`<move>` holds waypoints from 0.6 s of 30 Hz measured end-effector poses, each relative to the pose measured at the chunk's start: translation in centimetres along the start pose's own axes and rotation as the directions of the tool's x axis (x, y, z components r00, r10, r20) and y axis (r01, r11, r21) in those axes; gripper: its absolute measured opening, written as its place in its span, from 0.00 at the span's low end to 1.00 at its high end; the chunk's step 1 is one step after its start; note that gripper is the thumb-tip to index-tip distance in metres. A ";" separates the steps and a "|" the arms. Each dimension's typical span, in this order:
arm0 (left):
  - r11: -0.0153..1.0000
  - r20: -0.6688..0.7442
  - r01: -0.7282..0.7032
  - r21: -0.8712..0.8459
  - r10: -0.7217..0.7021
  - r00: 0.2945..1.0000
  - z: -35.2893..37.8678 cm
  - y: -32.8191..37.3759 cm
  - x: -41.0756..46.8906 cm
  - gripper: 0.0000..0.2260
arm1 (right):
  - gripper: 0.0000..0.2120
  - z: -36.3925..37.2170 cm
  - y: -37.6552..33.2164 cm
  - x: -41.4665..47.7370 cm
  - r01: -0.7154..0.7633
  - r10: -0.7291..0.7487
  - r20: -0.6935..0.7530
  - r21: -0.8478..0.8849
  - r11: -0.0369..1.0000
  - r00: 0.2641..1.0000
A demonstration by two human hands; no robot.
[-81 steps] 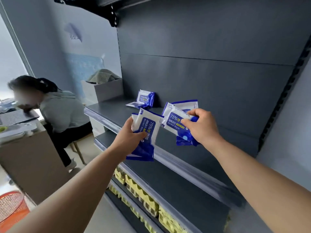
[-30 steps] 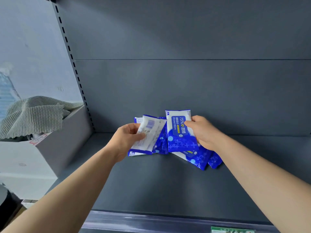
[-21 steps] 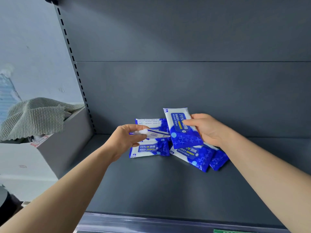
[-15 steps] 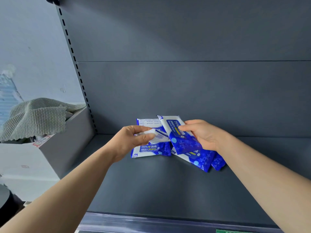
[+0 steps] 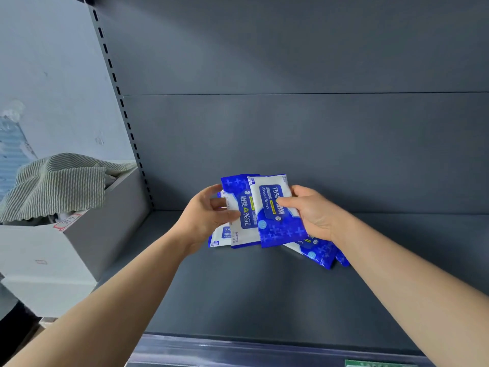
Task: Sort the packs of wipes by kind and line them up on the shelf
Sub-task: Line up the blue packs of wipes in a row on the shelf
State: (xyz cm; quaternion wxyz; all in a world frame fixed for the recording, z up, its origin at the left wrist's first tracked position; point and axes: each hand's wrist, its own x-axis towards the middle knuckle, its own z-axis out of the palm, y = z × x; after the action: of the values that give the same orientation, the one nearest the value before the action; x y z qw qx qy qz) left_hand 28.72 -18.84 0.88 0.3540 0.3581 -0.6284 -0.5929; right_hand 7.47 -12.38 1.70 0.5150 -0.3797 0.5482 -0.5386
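Blue left pack (image 5: pixel 244 207) now stands up beside the right pack (image 5: pixel 275 221), near the back edge of the shelf (image 5: pixel 264 295).
The left hand (image 5: pixel 209 215) grips the left pack, which lay flat in that hand a moment ago; its words are upside down. The right hand (image 5: pixel 315 213) grips the right pack. Two flat packs (image 5: pixel 317 254) lie under the right hand, so the row looks only begun.

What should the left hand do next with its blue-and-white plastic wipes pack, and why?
Probably the left hand should flip its pack end for end: its blue end is up, whereas the matching pack in the right hand has white up.
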 end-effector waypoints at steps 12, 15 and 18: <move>0.983 0.209 0.168 0.077 -0.180 0.961 -0.5 1.2 0.4 0.20 | 0.06 -0.4 -1.0 1.0 0.075 -0.089 -0.083 -0.152 0.985 0.993; 0.964 0.164 0.203 0.171 -0.231 0.959 -0.8 -0.1 0.0 0.19 | 0.06 -0.7 -0.7 1.5 0.067 -0.078 -0.114 -0.090 0.994 0.990; 0.988 -0.029 0.152 -0.009 -0.153 0.988 -1.1 -0.4 0.3 0.14 | 0.08 -1.4 -0.8 1.6 0.112 -0.123 -0.023 -0.265 0.958 0.992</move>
State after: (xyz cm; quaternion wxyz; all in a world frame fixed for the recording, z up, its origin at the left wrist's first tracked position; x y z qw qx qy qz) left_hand 29.49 -19.69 0.56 0.3181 0.4126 -0.5918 -0.6151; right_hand 5.71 -13.72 2.09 0.4162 -0.4661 0.6014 -0.4978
